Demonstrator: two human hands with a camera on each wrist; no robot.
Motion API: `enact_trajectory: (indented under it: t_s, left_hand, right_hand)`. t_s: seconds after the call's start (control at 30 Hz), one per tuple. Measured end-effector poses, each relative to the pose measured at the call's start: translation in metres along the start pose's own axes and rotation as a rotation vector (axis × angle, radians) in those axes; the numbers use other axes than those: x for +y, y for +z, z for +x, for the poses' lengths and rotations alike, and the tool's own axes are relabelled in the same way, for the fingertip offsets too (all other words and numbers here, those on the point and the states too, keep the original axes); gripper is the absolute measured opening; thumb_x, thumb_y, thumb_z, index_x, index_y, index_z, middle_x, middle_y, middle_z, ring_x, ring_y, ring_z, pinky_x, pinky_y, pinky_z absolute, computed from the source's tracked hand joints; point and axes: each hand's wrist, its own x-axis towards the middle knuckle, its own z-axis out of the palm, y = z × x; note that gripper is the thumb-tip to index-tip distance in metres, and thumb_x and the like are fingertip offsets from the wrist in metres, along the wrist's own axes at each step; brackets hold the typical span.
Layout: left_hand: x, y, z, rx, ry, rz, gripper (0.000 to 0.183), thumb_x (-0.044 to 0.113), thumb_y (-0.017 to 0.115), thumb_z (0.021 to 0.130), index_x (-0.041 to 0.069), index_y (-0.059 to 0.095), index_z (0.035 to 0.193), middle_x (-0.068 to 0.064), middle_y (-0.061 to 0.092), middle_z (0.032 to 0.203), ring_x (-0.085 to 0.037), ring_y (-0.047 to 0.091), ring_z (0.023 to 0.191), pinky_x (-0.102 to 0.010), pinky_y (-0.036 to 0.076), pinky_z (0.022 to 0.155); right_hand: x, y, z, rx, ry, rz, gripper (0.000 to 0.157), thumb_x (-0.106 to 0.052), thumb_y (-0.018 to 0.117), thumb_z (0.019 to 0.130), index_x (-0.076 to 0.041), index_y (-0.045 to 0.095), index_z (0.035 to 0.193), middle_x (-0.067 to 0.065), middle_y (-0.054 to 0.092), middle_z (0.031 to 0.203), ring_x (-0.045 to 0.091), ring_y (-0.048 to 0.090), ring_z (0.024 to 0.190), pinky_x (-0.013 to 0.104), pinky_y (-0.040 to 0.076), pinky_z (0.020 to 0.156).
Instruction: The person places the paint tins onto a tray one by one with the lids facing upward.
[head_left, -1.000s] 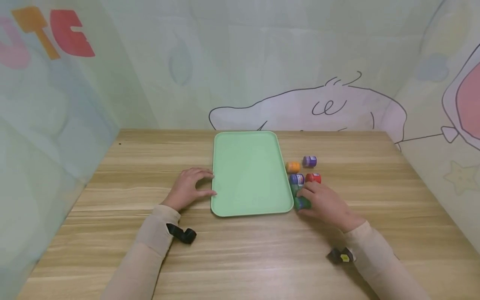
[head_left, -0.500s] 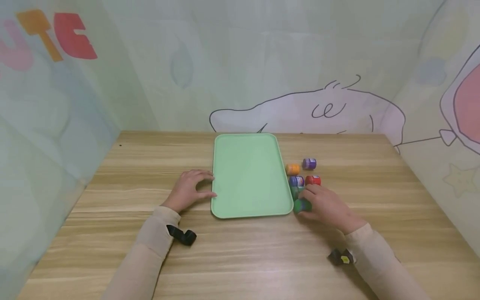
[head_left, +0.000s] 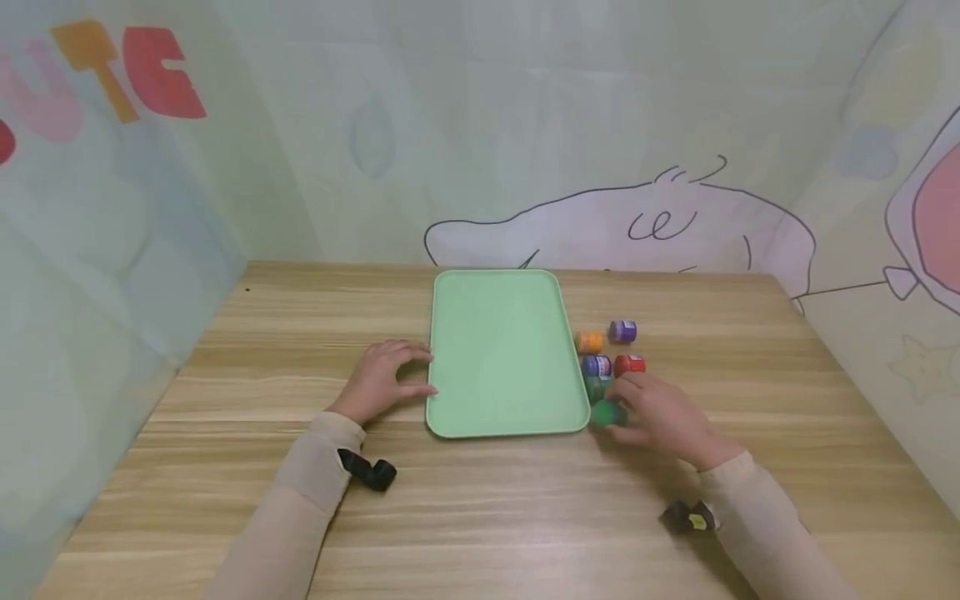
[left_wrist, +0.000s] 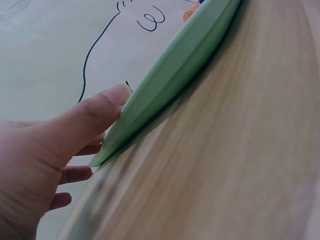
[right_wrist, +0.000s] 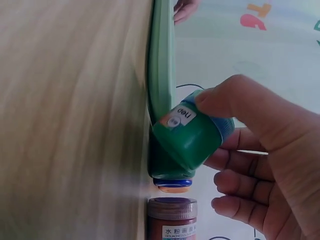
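Note:
My right hand [head_left: 667,417] pinches a small green paint jar [right_wrist: 192,132] between thumb and fingers, tilted beside the tray's near right corner. A darker green jar [head_left: 597,387] lies just behind it, against the tray's right edge. My left hand [head_left: 382,379] touches the left rim of the pale green tray [head_left: 498,350]. In the left wrist view, its thumb [left_wrist: 117,95] rests at the rim with the fingers spread apart.
On the tray's right lie several more paint jars: blue [head_left: 597,365], red [head_left: 630,364], orange [head_left: 589,341] and purple [head_left: 622,331]. The wooden table [head_left: 480,517] ends at a printed cloth wall [head_left: 337,200] behind and at the sides.
The green jar in my right hand has tilted, so its end now faces up more. My left hand stays at the tray's rim. The head view has shifted slightly.

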Motion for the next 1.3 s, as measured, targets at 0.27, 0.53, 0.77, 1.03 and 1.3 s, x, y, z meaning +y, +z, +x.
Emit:
enact_trajectory:
  t_s: [0.27, 0.53, 0.77, 1.03, 1.3]
  left_hand:
    - [0.0, 0.0, 0.0, -0.009, -0.002, 0.0, 0.054, 0.042, 0.08, 0.074, 0.011, 0.068, 0.116, -0.008, 0.065, 0.125, -0.032, 0.055, 0.122, -0.054, 0.037, 0.106]
    - [0.001, -0.003, 0.002, -0.024, -0.01, -0.007, 0.055, 0.042, 0.08, 0.074, 0.01, 0.067, 0.117, -0.009, 0.064, 0.126, -0.031, 0.054, 0.122, -0.053, 0.035, 0.108]
    - [0.002, -0.004, 0.004, -0.018, -0.012, -0.006, 0.055, 0.042, 0.08, 0.074, 0.01, 0.068, 0.117, -0.009, 0.065, 0.125, -0.032, 0.055, 0.122, -0.054, 0.036, 0.108]
    - [0.004, -0.001, 0.005, -0.025, -0.017, -0.02, 0.055, 0.042, 0.08, 0.074, 0.01, 0.068, 0.117, -0.009, 0.065, 0.126, -0.031, 0.055, 0.123, -0.053, 0.035, 0.109]
    - [0.003, -0.002, 0.0, -0.02, -0.03, -0.033, 0.054, 0.041, 0.08, 0.074, 0.011, 0.068, 0.117, -0.008, 0.064, 0.127, -0.031, 0.054, 0.124, -0.053, 0.035, 0.109]
  right_hand:
    - [0.001, 0.001, -0.001, -0.004, 0.062, 0.099, 0.032, -0.022, 0.08, 0.072, -0.01, 0.066, 0.097, -0.001, 0.066, 0.09, 0.011, 0.056, 0.077, 0.03, 0.054, 0.071]
    - [0.002, 0.001, 0.002, 0.049, 0.089, 0.17, 0.034, -0.022, 0.081, 0.074, -0.008, 0.066, 0.101, 0.001, 0.07, 0.092, 0.014, 0.062, 0.079, 0.03, 0.056, 0.071]
    - [0.001, 0.002, 0.007, 0.081, 0.097, 0.249, 0.033, -0.022, 0.08, 0.076, -0.008, 0.065, 0.101, -0.001, 0.067, 0.089, 0.016, 0.059, 0.075, 0.029, 0.055, 0.067]
    - [-0.006, 0.003, 0.012, 0.086, 0.086, 0.292, 0.03, -0.02, 0.08, 0.077, -0.008, 0.065, 0.1, -0.002, 0.062, 0.087, 0.013, 0.052, 0.072, 0.019, 0.046, 0.062]
    - [-0.016, 0.006, 0.021, 0.067, 0.089, 0.295, 0.03, -0.023, 0.079, 0.079, -0.007, 0.066, 0.101, 0.0, 0.065, 0.09, 0.01, 0.053, 0.074, 0.021, 0.05, 0.064]
